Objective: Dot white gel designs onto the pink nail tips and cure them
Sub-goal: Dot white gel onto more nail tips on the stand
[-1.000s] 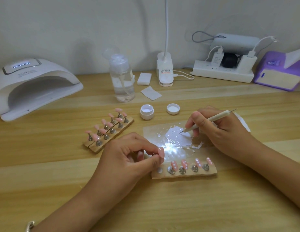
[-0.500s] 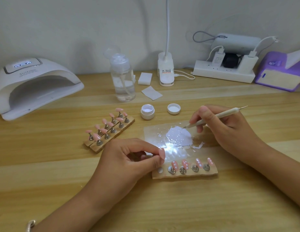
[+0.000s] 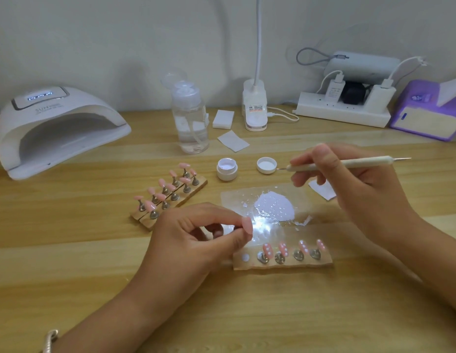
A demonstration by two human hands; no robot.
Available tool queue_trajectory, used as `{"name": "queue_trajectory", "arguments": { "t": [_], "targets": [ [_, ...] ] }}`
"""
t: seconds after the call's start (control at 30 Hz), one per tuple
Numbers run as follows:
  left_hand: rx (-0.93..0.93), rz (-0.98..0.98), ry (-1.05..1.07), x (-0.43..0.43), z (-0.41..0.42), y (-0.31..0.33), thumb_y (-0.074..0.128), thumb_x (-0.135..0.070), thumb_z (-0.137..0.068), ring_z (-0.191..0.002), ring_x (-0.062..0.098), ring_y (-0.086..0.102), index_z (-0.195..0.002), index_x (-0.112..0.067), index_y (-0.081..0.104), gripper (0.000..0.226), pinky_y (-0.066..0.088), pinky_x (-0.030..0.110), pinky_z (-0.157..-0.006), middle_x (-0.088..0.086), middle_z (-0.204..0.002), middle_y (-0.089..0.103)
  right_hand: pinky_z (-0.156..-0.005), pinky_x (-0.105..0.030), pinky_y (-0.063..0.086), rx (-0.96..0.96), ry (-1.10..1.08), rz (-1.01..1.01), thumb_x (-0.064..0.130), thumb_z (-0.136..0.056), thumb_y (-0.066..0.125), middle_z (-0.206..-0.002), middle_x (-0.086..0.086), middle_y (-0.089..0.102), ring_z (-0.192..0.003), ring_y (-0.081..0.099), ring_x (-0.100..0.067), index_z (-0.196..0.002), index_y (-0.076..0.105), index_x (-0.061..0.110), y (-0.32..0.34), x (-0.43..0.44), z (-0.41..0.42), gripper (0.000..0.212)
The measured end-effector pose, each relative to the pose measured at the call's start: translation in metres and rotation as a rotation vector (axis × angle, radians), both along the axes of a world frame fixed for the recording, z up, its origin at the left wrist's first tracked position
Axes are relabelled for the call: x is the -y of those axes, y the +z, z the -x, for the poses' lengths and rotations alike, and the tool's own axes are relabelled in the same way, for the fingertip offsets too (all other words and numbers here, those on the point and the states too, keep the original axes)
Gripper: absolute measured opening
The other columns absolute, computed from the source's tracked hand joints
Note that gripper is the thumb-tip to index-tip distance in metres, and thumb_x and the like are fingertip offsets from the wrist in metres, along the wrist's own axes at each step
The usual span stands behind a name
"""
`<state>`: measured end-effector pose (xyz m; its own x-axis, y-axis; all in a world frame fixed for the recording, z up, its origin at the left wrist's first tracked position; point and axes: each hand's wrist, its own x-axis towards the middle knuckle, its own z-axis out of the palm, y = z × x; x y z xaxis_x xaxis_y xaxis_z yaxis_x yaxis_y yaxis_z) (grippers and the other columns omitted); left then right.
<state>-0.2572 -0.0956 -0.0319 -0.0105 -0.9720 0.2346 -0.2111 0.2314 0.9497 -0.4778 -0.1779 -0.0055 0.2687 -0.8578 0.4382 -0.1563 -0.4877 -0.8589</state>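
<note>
Wooden table (image 3: 272, 314) seen from above, places given from the clear palette (image 3: 237, 200) at its middle. Nearest, at the frame's lower left, a bracelet (image 3: 50, 340) on the left wrist. The left hand (image 3: 196, 240), at the palette's near left corner, has thumb and forefinger pinched together on a pink tip (image 3: 246, 224); the other fingers are curled beneath. Just nearer than the palette lies a strip (image 3: 283, 263) holding four stands with white-dotted tips (image 3: 283, 248) and one vacant spot at its left end. The palette bears a patch of white gel (image 3: 274, 206) under bright glare. Right of it and raised above the table, the right hand (image 3: 361, 189) clamps a dotting pen (image 3: 349, 163) between thumb and fingers, its metal point beside the lid (image 3: 266, 165). Just beyond the palette stand the lid and an open jar (image 3: 227, 169). To the left lie two strips (image 3: 171, 197) of plain pink tips. Farther back: bottle (image 3: 190, 118), pads (image 3: 223, 119), wipe (image 3: 233, 141), desk-lamp base (image 3: 255, 110). Far left, the curing lamp (image 3: 56, 123), display lit; far right, a power strip (image 3: 344, 112) and purple tissue box (image 3: 425, 113), against a pale wall (image 3: 145, 34).
</note>
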Motion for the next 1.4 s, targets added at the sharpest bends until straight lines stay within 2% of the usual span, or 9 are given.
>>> {"name": "queue_trajectory", "arguments": {
  "t": [0.13,0.3,0.43,0.57,0.7,0.83,1.0,1.13,1.4],
  "targets": [
    [-0.055,0.077,-0.037,-0.002,0.006,0.005,0.081,-0.031,-0.071,-0.063,0.012,0.053,-0.076,-0.024,0.08,0.008,0.041,0.021,-0.052,0.002,-0.08,0.074,-0.052,-0.017,0.045,0.104,0.087,0.026,0.035,-0.085,0.071,-0.064,0.0,0.067,-0.055,0.058,-0.006,-0.077,0.07,0.017,0.015,-0.021,-0.019,0.02],
    [-0.139,0.086,-0.061,-0.001,0.007,0.005,0.082,-0.026,-0.069,-0.075,0.034,0.061,-0.073,-0.027,0.079,0.005,0.046,0.033,-0.061,0.002,-0.083,0.076,-0.042,-0.023,0.04,0.187,0.146,0.028,0.041,-0.088,0.066,-0.052,0.004,0.057,-0.043,0.052,-0.019,-0.069,0.064,0.022,0.021,-0.044,-0.035,0.027],
    [-0.15,0.102,-0.091,-0.001,0.007,0.005,0.082,-0.021,-0.071,-0.074,0.032,0.059,-0.076,-0.023,0.079,0.006,0.043,0.033,-0.061,0.002,-0.084,0.076,-0.039,-0.023,0.039,0.175,0.12,0.002,0.033,-0.084,0.071,-0.048,0.003,0.057,-0.039,0.051,-0.016,-0.064,0.062,0.018,0.018,-0.049,-0.043,0.027],
    [-0.125,0.112,-0.113,-0.001,0.009,0.006,0.08,-0.019,-0.071,-0.07,0.02,0.058,-0.077,-0.021,0.078,0.006,0.041,0.025,-0.059,0.0,-0.082,0.076,-0.04,-0.019,0.035,0.189,0.077,-0.025,0.033,-0.089,0.064,-0.043,0.004,0.05,-0.033,0.046,-0.024,-0.058,0.054,0.015,0.013,-0.051,-0.045,0.037],
    [-0.116,0.119,-0.117,-0.001,0.011,0.007,0.08,-0.019,-0.072,-0.069,0.031,0.059,-0.076,-0.02,0.078,0.005,0.039,0.032,-0.056,0.001,-0.079,0.075,-0.04,-0.017,0.035,0.203,0.072,0.003,0.028,-0.091,0.063,-0.043,0.005,0.053,-0.032,0.05,-0.021,-0.058,0.051,0.012,0.011,-0.054,-0.047,0.038],
    [-0.101,0.129,-0.135,-0.001,0.013,0.009,0.082,-0.013,-0.074,-0.066,0.039,0.053,-0.074,-0.011,0.078,0.004,0.035,0.037,-0.053,0.007,-0.076,0.075,-0.038,-0.025,0.037,0.167,0.078,0.03,0.027,-0.093,0.058,-0.046,0.001,0.055,-0.035,0.052,-0.022,-0.062,0.05,0.008,0.009,-0.054,-0.048,0.038],
    [-0.072,0.132,-0.141,-0.001,0.013,0.01,0.08,-0.011,-0.075,-0.066,0.032,0.053,-0.076,-0.008,0.078,0.004,0.036,0.034,-0.054,0.007,-0.075,0.075,-0.038,-0.025,0.037,0.163,0.071,0.028,0.026,-0.095,0.055,-0.046,0.003,0.054,-0.035,0.052,-0.023,-0.061,0.048,0.006,0.007,-0.053,-0.048,0.04],
    [-0.058,0.133,-0.139,-0.001,0.013,0.009,0.08,-0.011,-0.075,-0.067,0.037,0.052,-0.077,-0.01,0.078,0.003,0.036,0.035,-0.054,0.007,-0.076,0.075,-0.04,-0.022,0.037,0.157,0.072,0.03,0.026,-0.095,0.056,-0.046,0.007,0.053,-0.035,0.052,-0.024,-0.061,0.048,0.007,0.007,-0.053,-0.048,0.039],
    [-0.031,0.144,-0.144,-0.001,0.012,0.009,0.08,-0.013,-0.076,-0.064,0.026,0.049,-0.076,-0.013,0.078,0.002,0.036,0.031,-0.055,0.004,-0.074,0.075,-0.036,-0.028,0.035,0.114,0.052,0.046,0.027,-0.094,0.057,-0.046,0.0,0.054,-0.036,0.049,-0.025,-0.061,0.05,0.009,0.007,-0.053,-0.048,0.039]
  ]
}}
